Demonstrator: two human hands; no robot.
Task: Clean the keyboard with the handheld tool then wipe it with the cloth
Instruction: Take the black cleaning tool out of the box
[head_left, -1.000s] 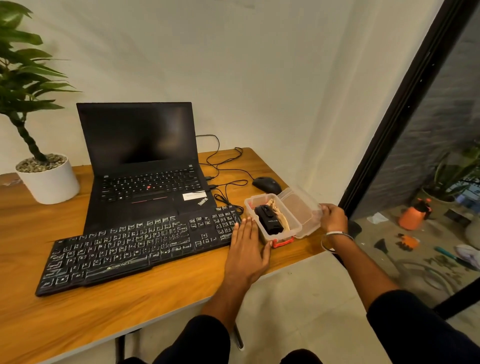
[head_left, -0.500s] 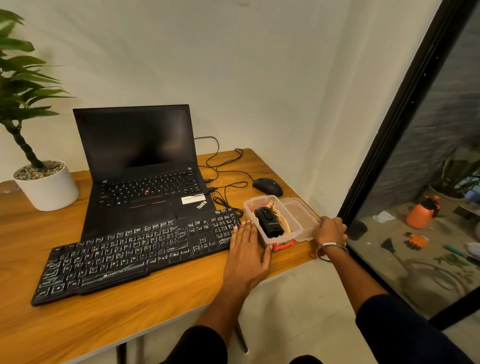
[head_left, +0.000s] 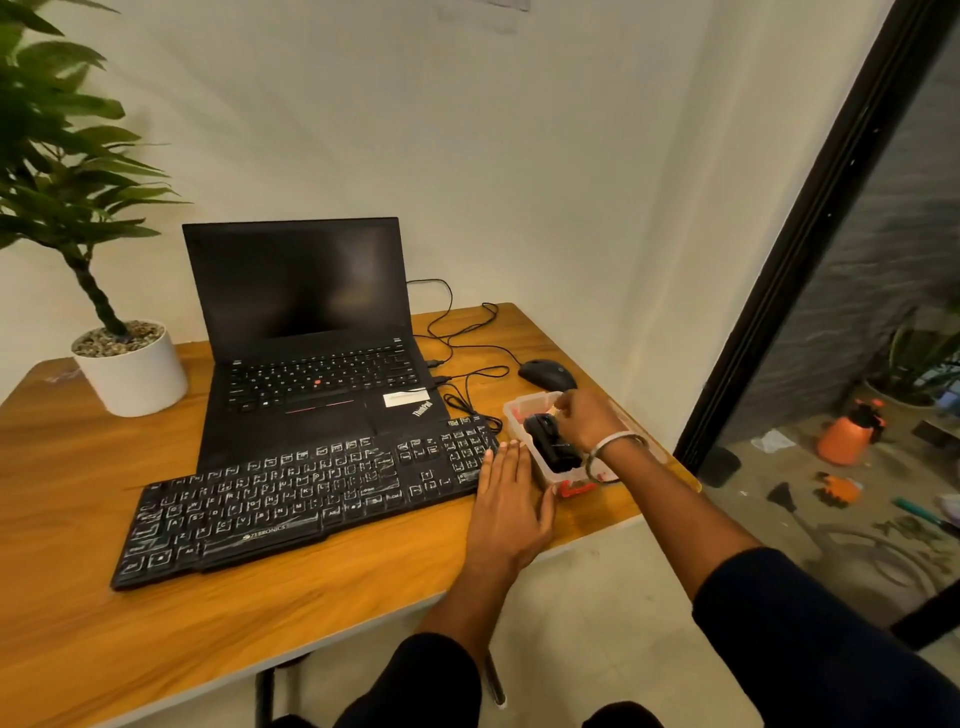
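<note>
A black keyboard lies at an angle on the wooden worktop, in front of an open laptop with a dark screen. Just beside the keyboard's right end stands a small clear plastic box with a red clasp on its near side. Inside it lies a black handheld tool; any cloth in the box is hidden by the hand above.

The left hand rests flat on the worktop, fingers straight and close together, its fingertips between the keyboard's edge and the box, its thumb touching the box wall. The right hand, a bangle on its wrist, reaches into the box from the right, fingers curled down at the far end of the tool; whether they pinch anything, I cannot tell.

A black mouse sits behind the box, its cable looping toward the laptop. A potted plant stands at the worktop's far left.
</note>
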